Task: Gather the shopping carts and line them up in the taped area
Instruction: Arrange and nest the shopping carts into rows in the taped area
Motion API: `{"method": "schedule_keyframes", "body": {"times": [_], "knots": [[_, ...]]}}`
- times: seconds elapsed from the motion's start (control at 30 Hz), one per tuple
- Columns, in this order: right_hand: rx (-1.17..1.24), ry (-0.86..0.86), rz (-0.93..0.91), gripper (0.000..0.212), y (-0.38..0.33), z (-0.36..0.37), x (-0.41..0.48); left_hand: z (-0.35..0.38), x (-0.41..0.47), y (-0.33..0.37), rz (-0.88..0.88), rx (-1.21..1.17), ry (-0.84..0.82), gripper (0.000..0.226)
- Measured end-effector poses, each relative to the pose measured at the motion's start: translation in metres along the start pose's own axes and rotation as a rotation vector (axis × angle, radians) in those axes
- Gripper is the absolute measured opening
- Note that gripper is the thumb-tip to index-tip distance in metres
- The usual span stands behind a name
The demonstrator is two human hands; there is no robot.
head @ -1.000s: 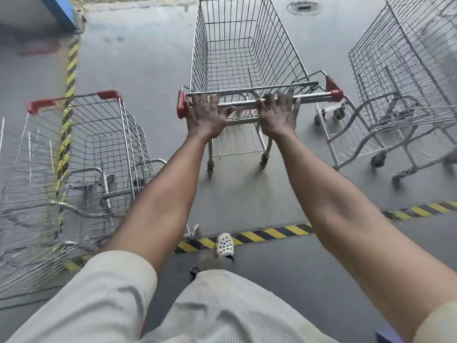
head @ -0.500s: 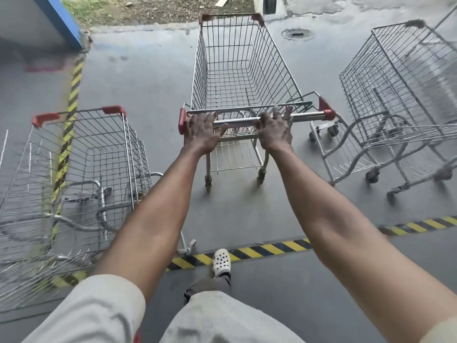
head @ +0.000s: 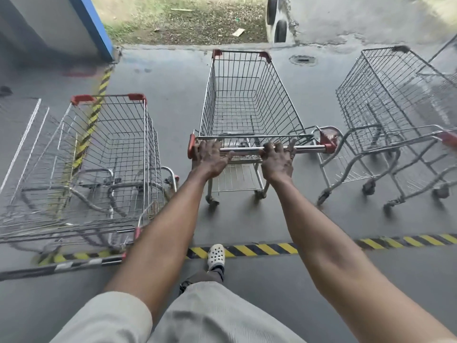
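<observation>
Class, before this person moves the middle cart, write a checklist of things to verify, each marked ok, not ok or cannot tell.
1. Left hand and right hand both on the handle bar of the middle cart: ok.
2. Fingers curled round the bar: cannot tell.
3. Floor ahead of the cart free: ok.
4. Gap to the left cart: ok.
5. Red end cap free of the right cart: cannot tell.
6. Left cart inside the striped tape: not ok, it straddles it.

You'll find no readable words, brands or numbers here. The red end cap (head: 191, 149) on your cart (head: 247, 150) might carry a mark, but it's too blurred. Striped yellow-and-black tape (head: 262, 250) marks the floor (head: 173, 95).
</observation>
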State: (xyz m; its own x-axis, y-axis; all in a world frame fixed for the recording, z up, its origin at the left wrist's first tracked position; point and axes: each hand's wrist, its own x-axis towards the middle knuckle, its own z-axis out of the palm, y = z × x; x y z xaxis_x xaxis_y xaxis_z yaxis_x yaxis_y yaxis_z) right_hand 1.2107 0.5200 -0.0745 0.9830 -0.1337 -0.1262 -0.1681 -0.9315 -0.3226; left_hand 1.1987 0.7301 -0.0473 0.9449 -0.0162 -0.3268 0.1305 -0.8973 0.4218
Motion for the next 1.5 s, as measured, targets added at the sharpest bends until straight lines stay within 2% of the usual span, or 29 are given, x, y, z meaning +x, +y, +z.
{"method": "schedule_keyframes", "body": {"times": [0.2,0.47,0.7,0.87,1.13,1.27,1.5], "knots": [[0.022,-0.056,0.005,0.033,0.004,0.002,-0.058,0.013,-0.057,-0.012,0.003,0.059,0.023,0.077],[0.047,-0.012,-0.053,0.036,0.028,-0.002,-0.125,0.043,-0.136,-0.006,0.004,0.008,0.09,0.069],[0.079,0.018,-0.081,0.035,0.042,0.005,-0.177,0.062,-0.184,-0.015,0.036,0.096,0.145,0.068],[0.084,-0.007,-0.09,0.024,0.048,0.011,-0.21,0.071,-0.214,-0.025,0.058,0.141,0.143,0.072],[0.141,0.054,-0.096,0.025,0.051,0.017,-0.243,0.079,-0.22,-0.056,0.128,0.189,0.121,0.059],[0.159,0.078,-0.1,0.029,0.044,0.018,-0.252,0.079,-0.222,-0.064,0.133,0.239,0.167,0.065],[0.18,0.065,-0.109,0.03,0.04,0.015,-0.258,0.084,-0.225,-0.072,0.141,0.235,0.211,0.057]]}}
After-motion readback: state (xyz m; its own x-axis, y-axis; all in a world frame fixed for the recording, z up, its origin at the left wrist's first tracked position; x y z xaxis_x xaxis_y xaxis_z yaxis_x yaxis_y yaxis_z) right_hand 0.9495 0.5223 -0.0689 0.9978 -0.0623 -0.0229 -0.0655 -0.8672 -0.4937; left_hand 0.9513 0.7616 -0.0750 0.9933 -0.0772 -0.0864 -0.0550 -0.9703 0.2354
